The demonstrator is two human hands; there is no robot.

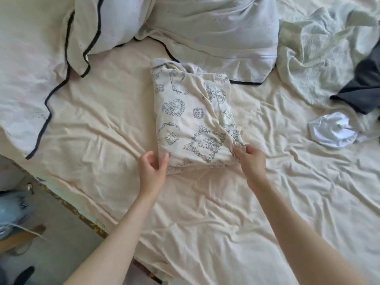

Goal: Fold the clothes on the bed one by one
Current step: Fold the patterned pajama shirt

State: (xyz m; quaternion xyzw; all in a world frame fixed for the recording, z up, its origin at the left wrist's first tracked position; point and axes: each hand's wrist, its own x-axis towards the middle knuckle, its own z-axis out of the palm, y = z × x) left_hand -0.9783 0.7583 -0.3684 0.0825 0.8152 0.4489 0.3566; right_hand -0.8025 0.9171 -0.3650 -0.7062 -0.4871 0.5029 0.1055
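printed garment lies mid-bed, folded to a narrow strip; left hand and right hand each pinch its near corners. unfolded: dark garment and white item, far right

The printed garment under my fingers is soft, matt knit cloth, cream with a grey-blue line print, creased along its folds. The bed sheet is matt cream cloth, heavily wrinkled. The pillows are smooth pale cloth edged with dark piping. The blanket at the far right looks fuzzy and rough-textured. On it lies a dark garment of plain matt cloth, and nearby a white garment with a slight sheen.
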